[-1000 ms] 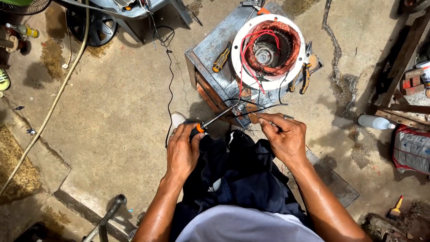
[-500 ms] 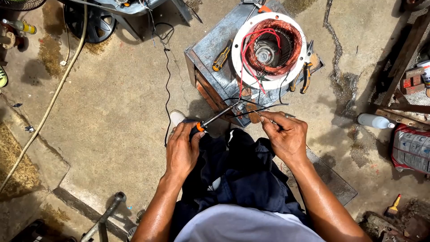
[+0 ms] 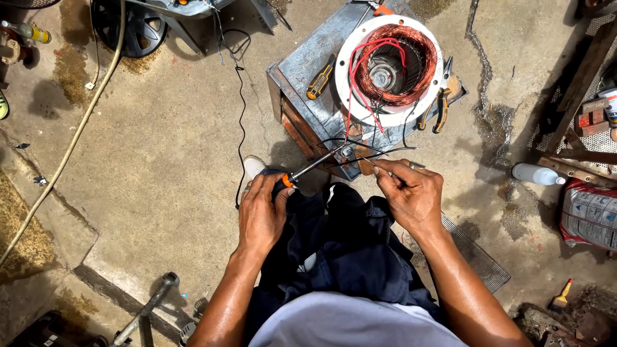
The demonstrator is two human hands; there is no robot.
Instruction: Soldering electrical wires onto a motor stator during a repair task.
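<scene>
My left hand (image 3: pixel 262 209) grips the handle of a soldering iron (image 3: pixel 315 165) whose metal tip points up and right toward a wire joint. My right hand (image 3: pixel 411 193) pinches thin black wires (image 3: pixel 379 151) that run from a motor stator (image 3: pixel 389 67), a white ring with copper windings and red leads. The stator rests on a grey metal box (image 3: pixel 302 71) in front of my knees. The iron's tip meets the wires just left of my right fingers.
A screwdriver with an orange-black handle (image 3: pixel 319 80) and pliers (image 3: pixel 440 106) lie on the box. A black cord (image 3: pixel 241 96) trails over the concrete floor. At right lie a white bottle (image 3: pixel 536 173) and a bag (image 3: pixel 588 215); a hose (image 3: pixel 77 128) runs at left.
The view has shifted slightly. Both hands stay at the wire joint, with the iron's tip held at the wires.
</scene>
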